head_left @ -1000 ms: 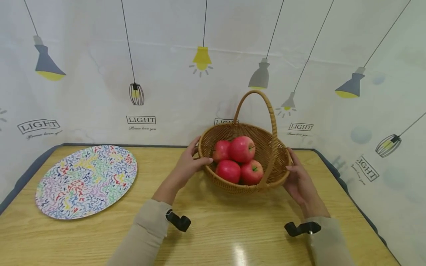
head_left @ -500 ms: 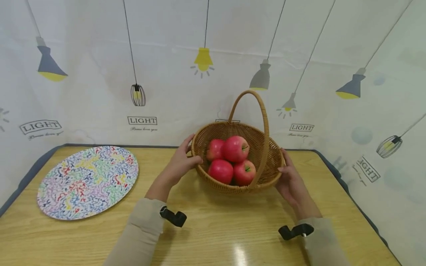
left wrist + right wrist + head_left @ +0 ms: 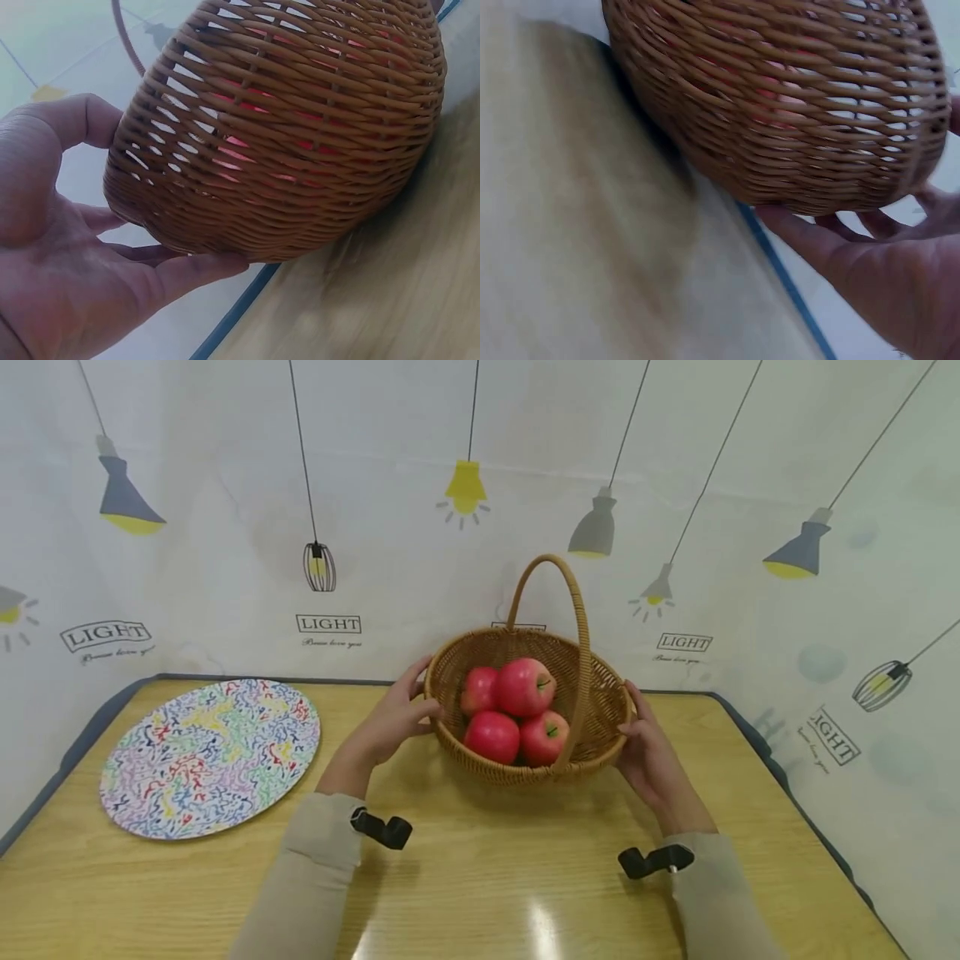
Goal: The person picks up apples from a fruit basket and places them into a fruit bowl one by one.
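A brown wicker basket with a tall arched handle stands near the back of the wooden table. Several red apples lie heaped in its left part. My left hand grips the basket's left end, thumb at the rim and fingers against the outer wall. On the opposite end my right hand holds it the same way. In the left wrist view, fingers of the left hand reach under the woven wall. The right wrist view has the right hand along the basket's side, red showing through the weave.
A round board with a multicoloured squiggle pattern lies at the table's left. Behind the table hangs a white cloth printed with lamps. A dark blue edge borders the tabletop. Black wrist mounts sit on both sleeves.
Both hands have shifted the basket to the left, with the apples inside it. Their grip at the two ends stays the same. The head view has tilted slightly.
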Action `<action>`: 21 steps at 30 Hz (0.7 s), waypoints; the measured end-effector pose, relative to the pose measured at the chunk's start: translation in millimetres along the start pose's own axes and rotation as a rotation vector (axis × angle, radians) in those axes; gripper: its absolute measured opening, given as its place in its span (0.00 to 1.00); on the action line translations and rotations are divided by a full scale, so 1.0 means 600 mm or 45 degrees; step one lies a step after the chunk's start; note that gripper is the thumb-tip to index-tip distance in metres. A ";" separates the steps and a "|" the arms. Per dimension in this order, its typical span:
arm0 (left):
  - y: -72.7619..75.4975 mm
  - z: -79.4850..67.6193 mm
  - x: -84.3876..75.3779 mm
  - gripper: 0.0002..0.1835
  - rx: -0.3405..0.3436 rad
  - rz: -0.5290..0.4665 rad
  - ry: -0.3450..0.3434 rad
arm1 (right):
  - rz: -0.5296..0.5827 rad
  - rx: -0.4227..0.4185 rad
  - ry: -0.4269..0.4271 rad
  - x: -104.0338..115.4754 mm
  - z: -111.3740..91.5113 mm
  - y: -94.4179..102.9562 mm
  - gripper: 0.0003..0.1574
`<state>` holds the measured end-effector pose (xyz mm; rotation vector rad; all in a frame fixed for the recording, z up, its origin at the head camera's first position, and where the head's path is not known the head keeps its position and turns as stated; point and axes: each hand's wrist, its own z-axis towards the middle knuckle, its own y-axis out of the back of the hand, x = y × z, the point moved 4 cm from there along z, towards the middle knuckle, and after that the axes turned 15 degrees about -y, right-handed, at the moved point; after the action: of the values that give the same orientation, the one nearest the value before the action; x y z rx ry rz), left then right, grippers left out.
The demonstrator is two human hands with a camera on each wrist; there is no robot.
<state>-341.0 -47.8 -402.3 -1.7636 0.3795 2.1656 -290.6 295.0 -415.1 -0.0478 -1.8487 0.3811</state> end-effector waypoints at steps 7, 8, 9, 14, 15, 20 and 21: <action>0.013 -0.009 -0.007 0.49 0.050 0.057 0.030 | -0.152 -0.117 -0.073 0.023 0.015 -0.023 0.52; 0.012 -0.010 -0.008 0.49 0.058 0.061 0.030 | -0.170 -0.158 -0.081 0.024 0.016 -0.026 0.52; 0.011 -0.011 -0.009 0.49 0.068 0.067 0.028 | -0.181 -0.197 -0.088 0.024 0.016 -0.028 0.53; 0.004 -0.007 -0.003 0.48 0.088 0.078 0.014 | -0.091 -0.191 -0.072 0.013 0.019 -0.021 0.49; 0.004 -0.006 -0.003 0.48 0.085 0.080 0.005 | -0.038 -0.153 -0.062 0.011 0.018 -0.017 0.47; 0.011 -0.007 -0.008 0.47 0.066 0.129 0.001 | 0.090 0.051 -0.027 0.000 0.022 0.001 0.41; 0.014 -0.008 -0.010 0.47 0.065 0.147 0.002 | 0.069 0.076 -0.018 -0.001 0.023 0.003 0.41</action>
<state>-339.0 -57.6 -397.4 -1.7556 0.5442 2.2119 -303.6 293.4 -419.9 -0.0547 -1.8515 0.4756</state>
